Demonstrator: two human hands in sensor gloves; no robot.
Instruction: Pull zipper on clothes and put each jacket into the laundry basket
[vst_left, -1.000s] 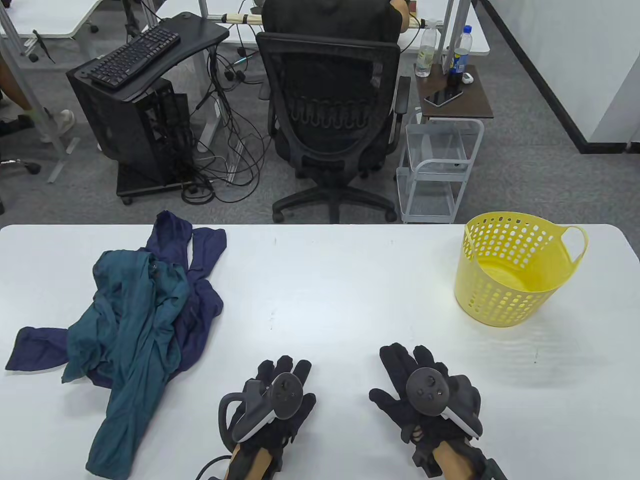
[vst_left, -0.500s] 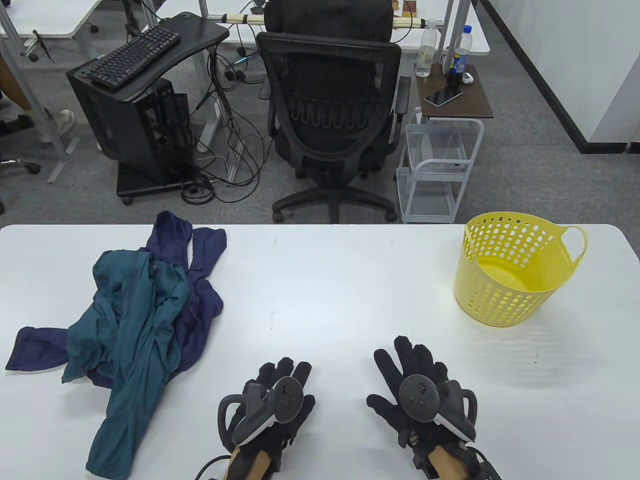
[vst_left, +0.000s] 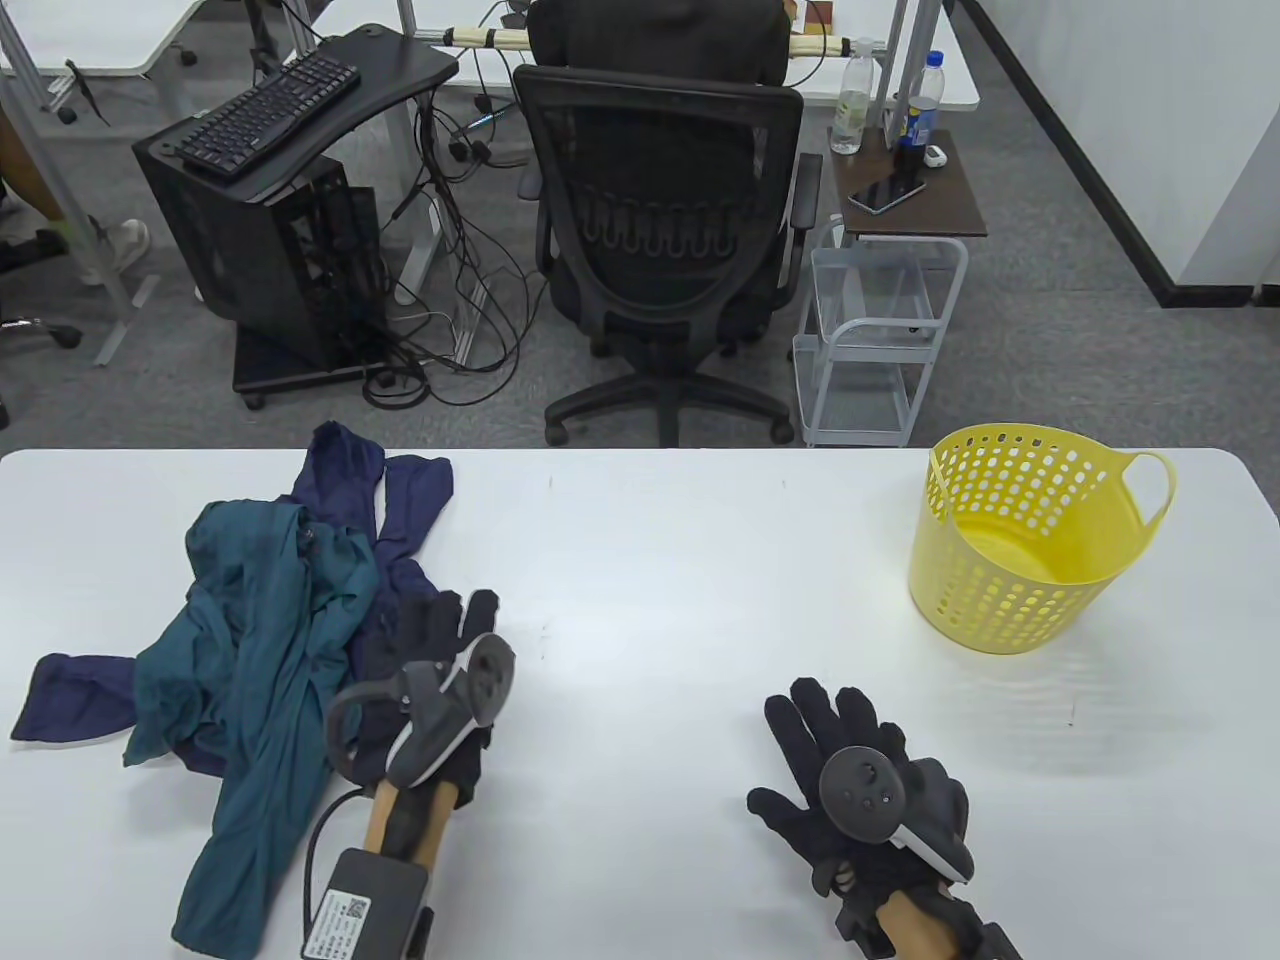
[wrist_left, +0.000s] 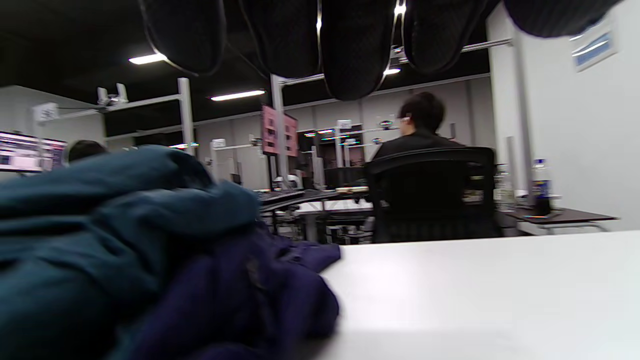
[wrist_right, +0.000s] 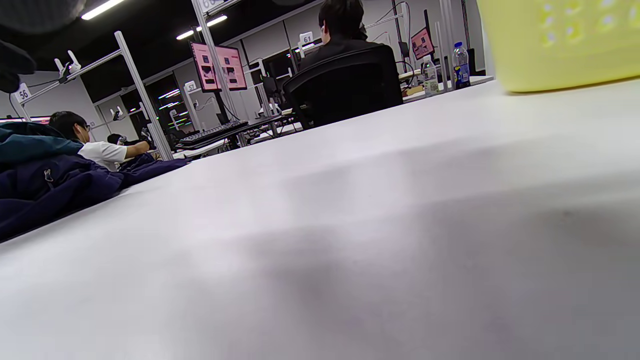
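Note:
A teal jacket (vst_left: 260, 650) lies crumpled on a navy jacket (vst_left: 400, 520) at the table's left. My left hand (vst_left: 440, 625) hovers over the navy jacket's right edge with its fingers (wrist_left: 355, 45) straight, holding nothing. The teal jacket (wrist_left: 100, 210) and the navy jacket (wrist_left: 240, 295) fill the lower left of the left wrist view. My right hand (vst_left: 830, 735) lies flat on the table at the front right, fingers spread. A yellow laundry basket (vst_left: 1030, 540) with nothing in it stands at the back right, and its wall (wrist_right: 560, 40) shows in the right wrist view.
The white table (vst_left: 680, 600) ends at its far edge just behind the jackets and basket. Beyond it stand a black office chair (vst_left: 665, 240) with a seated person, a small cart (vst_left: 880, 340) and a computer stand (vst_left: 270, 220).
My left hand has moved from the table's front middle up and to the left, reaching the navy jacket's edge. The right hand has shifted only slightly.

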